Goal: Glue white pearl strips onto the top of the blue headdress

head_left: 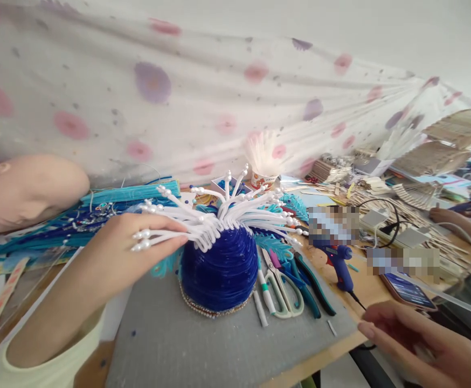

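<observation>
A dark blue domed headpiece (219, 275), wound with glossy cord and edged with a pearl-like beaded trim, sits on the grey mat. White cords (255, 213) tipped with pearl beads fan out from its top. My left hand (138, 242) reaches in from the left, its thumb and fingers closed on a few white cords at the dome's left side. Lower right, beyond the mat's edge, my right hand (425, 345) hovers with loosely bent fingers and no object visible in it. Nearest to it is a blue glue gun (338, 261) with its cable.
Scissors (284, 293), pliers (314, 283) and a white-green pen (265, 291) lie right of the dome. A phone (409, 288) rests farther right. A mannequin head (33, 188) and blue cord bundles (130, 191) are at left. Another person's hand (462, 223) is at far right.
</observation>
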`<state>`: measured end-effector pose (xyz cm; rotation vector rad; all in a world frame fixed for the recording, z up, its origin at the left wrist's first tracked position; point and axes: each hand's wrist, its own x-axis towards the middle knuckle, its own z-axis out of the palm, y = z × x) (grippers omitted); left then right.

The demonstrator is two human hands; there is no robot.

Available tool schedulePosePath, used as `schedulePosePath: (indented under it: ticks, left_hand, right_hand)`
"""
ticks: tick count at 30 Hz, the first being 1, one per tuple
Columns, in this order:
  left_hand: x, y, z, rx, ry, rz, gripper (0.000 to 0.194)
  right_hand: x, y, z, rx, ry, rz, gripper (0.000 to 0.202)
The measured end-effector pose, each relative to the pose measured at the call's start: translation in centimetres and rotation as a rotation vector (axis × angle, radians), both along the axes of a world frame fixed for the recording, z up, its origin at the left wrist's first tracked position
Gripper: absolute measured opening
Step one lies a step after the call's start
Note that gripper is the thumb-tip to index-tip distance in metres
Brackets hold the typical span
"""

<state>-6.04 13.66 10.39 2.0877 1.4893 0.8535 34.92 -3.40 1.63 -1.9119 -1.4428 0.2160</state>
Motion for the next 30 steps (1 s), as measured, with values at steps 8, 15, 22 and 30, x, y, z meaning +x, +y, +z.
schedulePosePath:
  ticks: [8, 15, 22, 30]
  left_hand:
    - [0.5, -0.1, -0.4, 0.081, -0.016, -0.018, 0.020]
    - [0.1, 0.2, -0.4, 0.055, -0.003, -0.045, 0.022]
    - [-0.4, 0.3, -0.6, 0.045, 0.004, -0.057, 0.023]
    - [-0.6, 0.4, -0.7, 0.055, 0.046, -0.077, 0.022]
  right_hand:
    - [-11.0, 5.0, -2.5, -0.134, -0.382, 0.482, 0.031]
    - [-13.2, 5.4, -4.1, -0.135, -0.489, 0.458, 0.029]
    - [-14.2, 6.0, -3.8, -0.096, -0.544, 0.371, 0.022]
    - [-14.3, 6.3, -3.8, -0.089, -0.663, 0.346, 0.018]
